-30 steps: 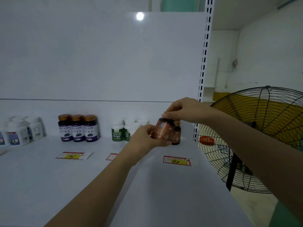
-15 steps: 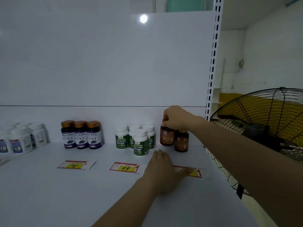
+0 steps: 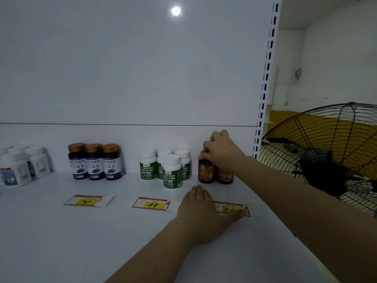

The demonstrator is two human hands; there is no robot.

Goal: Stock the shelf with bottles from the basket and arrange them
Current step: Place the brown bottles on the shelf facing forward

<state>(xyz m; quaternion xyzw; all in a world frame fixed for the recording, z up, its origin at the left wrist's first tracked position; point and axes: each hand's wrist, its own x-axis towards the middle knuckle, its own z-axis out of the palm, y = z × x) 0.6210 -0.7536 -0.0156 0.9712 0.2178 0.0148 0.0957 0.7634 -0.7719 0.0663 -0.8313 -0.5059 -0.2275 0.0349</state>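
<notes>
Shelf [image 3: 61, 231] first: the surface looks wide and slick, so we'd expect a nudged bottle to slide rather than stop. The fan [image 3: 326, 160] sits just past the right upright (off the shelf, but we see no lip on that end).

Left hand [image 3: 202, 211] lies flat on the shelf, fingers straight and together. Right hand [image 3: 222, 152] pinches the cap of the brown bottle [image 3: 206, 172] from above, fingers curled round it.

Neighbours are the purple-label bottles [image 3: 94, 162] and the green-label bottles [image 3: 172, 172], one of which stands out front. The brown bottle stands upright at back right, hard against the second brown bottle [image 3: 225, 176].

Risks:
- With a top-only grip, a sideways shove could topple either brown bottle.
- The left thumb covers the price tag [image 3: 232, 209], so pulling that hand back could skew it.

Basket not in view.
</notes>
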